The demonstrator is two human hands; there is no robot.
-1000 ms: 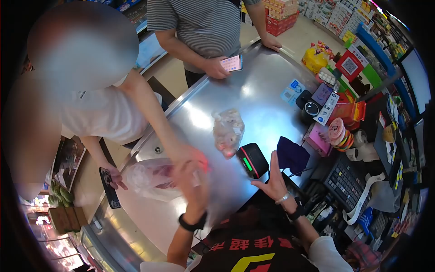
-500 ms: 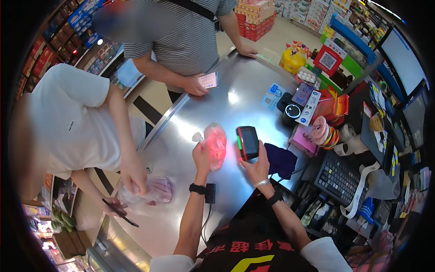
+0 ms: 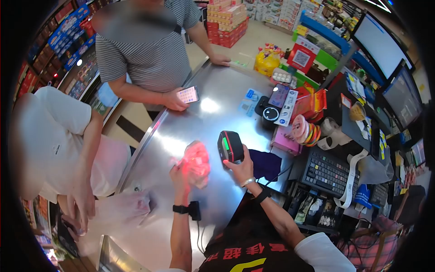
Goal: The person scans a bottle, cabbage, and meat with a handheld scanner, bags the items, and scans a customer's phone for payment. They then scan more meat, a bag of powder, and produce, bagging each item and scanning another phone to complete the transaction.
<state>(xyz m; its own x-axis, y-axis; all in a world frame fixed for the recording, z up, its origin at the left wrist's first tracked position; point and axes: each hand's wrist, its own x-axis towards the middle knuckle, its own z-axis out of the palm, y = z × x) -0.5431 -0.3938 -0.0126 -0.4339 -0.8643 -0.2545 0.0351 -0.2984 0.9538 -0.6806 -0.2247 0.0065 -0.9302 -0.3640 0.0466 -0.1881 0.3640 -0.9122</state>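
Observation:
My left hand (image 3: 180, 176) grips the edge of a clear plastic bag (image 3: 196, 164) over the metal counter (image 3: 181, 122); red light falls on the bag, and its contents are hard to make out. Facing the bag from the right is a black and red handheld scanner (image 3: 230, 147) with a green strip. My right hand (image 3: 241, 168) is wrapped round its lower right part. A dark purple cloth (image 3: 265, 165) lies just right of that hand. Another plastic bag (image 3: 136, 205), blurred, is at the counter's left side, close to a person in white.
Across the counter a person in a striped shirt holds a phone (image 3: 188, 94). At the right stand a round payment device (image 3: 271, 114), ribbon-like rolls (image 3: 304, 129), a keyboard (image 3: 330, 176), monitors (image 3: 383, 43) and a red QR sign (image 3: 302, 56). A cable runs near my left wrist.
The view has shifted. The scanner is turned more toward the bag in my left hand, which is now lit more strongly red. The person in white has drawn their hands back toward their body.

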